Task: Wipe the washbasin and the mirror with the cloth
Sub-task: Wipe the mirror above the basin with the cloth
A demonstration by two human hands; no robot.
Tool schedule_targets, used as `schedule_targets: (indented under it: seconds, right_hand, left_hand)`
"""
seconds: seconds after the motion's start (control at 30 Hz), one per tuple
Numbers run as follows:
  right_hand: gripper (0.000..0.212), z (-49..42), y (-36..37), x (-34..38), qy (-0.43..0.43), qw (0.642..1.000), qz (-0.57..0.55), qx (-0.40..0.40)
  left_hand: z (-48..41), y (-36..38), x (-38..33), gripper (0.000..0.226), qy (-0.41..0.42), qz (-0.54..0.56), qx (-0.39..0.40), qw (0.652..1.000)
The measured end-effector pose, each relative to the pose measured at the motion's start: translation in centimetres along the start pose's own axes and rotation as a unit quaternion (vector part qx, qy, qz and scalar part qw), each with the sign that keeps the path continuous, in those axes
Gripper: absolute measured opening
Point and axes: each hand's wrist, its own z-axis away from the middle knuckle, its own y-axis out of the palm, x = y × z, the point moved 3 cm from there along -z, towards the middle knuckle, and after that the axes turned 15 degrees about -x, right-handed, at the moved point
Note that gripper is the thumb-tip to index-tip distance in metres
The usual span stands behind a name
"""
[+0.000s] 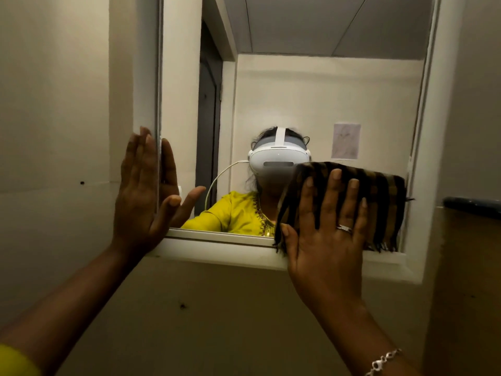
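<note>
The cloth [379,196] is pressed flat-handed by the right hand [328,240] at the mirror [311,99] bottom-right corner; the left hand [141,196], open and empty, is laid on the left frame edge.

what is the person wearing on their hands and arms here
The right hand has a silver ring on one finger and a silver chain-link bracelet at the wrist, with a bare forearm. The left hand wears no jewellery; a bright yellow sleeve shows further up that arm.
</note>
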Motion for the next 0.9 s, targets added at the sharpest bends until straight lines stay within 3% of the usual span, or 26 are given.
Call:
schedule_targets:
  seconds: [0.13,0.27,0.4,0.57,0.73,0.8,0.9]
  right_hand:
    - [0.064,-0.3,0.8,5.0,-0.03,0.999,-0.037,-0.001]
    - [0.065,-0.8,1.3,9.5,-0.064,0.995,-0.072,0.002]
    - [0.064,-1.1,1.8,12.6,-0.108,0.987,-0.117,0.018]
    - [0.07,-1.3,2.3,13.7,-0.201,0.967,-0.153,0.037]
    - [0.081,-0.7,2.1,12.6,-0.321,0.932,-0.165,0.035]
    - [0.074,-0.2,1.8,12.1,-0.343,0.922,-0.179,0.029]
    - [0.047,0.6,1.0,11.1,-0.345,0.914,-0.213,0.009]
  left_hand:
    - [0.3,0.1,0.7,0.084,0.02,-0.004,0.015,1.0]
    - [0.1,-0.6,0.2,0.082,-0.067,0.121,0.022,0.99]
    - [0.1,-0.8,0.3,0.085,-0.095,0.184,0.028,0.978]
    - [0.2,-1.3,0.5,0.087,-0.147,0.256,0.021,0.955]
    - [0.0,-1.6,0.8,0.079,-0.148,0.272,0.017,0.951]
    - [0.1,-1.4,0.8,0.078,-0.141,0.254,0.02,0.957]
    - [0.3,-1.0,0.2,0.081,-0.136,0.211,0.034,0.967]
